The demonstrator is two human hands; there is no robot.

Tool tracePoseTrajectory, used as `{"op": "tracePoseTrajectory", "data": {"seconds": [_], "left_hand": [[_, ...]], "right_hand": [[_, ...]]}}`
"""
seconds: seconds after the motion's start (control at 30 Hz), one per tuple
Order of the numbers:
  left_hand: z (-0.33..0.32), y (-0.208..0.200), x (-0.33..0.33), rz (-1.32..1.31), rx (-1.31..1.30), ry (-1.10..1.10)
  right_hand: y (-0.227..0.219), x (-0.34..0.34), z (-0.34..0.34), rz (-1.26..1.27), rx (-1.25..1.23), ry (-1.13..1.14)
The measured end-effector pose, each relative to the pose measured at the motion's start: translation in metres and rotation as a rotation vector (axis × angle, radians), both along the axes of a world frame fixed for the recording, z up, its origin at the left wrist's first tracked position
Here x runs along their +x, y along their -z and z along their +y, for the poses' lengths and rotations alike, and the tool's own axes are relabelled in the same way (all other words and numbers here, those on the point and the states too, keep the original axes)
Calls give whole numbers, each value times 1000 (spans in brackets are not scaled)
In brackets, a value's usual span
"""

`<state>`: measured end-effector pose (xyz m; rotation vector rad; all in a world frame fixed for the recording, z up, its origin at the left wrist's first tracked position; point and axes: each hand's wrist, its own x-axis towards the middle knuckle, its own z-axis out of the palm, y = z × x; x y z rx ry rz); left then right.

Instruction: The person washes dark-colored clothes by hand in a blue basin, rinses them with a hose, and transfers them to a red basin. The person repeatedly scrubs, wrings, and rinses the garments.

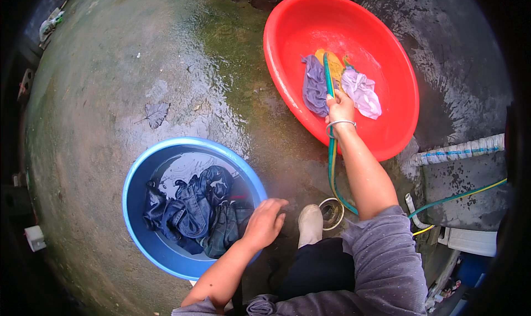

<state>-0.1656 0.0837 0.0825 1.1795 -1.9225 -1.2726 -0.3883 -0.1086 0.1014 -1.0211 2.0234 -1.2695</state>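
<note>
My right hand [339, 109] is closed around a green garden hose [327, 72] with a yellow stripe, over the near side of a large red basin [293, 25]. The hose's end points into the basin, toward a purple-grey cloth [315, 89], a yellow cloth [333, 67] and a pale pink cloth [362, 92]. At the right rim of a blue tub [133, 175] is my left hand [266, 222], fingers stretched out and holding nothing. Dark wet clothes [191, 205], some like denim, lie in water inside that tub.
Wet concrete ground [83, 128] surrounds both vessels, with a dry leaf [155, 114] on it. By my white boot [310, 225] is a round drain opening [331, 213]. A wrapped pipe [462, 151] runs along the right, and the hose trails off that way.
</note>
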Motion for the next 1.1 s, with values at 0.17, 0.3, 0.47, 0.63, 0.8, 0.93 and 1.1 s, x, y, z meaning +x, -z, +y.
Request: {"op": "tracePoseTrajectory", "data": {"seconds": [0.17,0.3,0.47,0.63,0.8,0.93,1.1], "left_hand": [[5,-3,11,74,89,-106],[-8,-13,70,-11,-33,-489],[-10,15,213,-682,16,-952],[-21,59,225,-918,291,-871],[-48,55,220,-872,591,-803],[-24,11,193,-666,522,-708],[6,-82,175,-576,306,-228]], "right_hand": [[32,-14,-14,371,-45,-165],[57,-64,-19,628,-101,-207],[76,-78,-18,393,130,-276],[98,-86,-28,458,153,-308],[96,-64,-22,348,150,-244],[84,-57,-22,359,158,-217],[75,-66,-18,380,170,-195]]}}
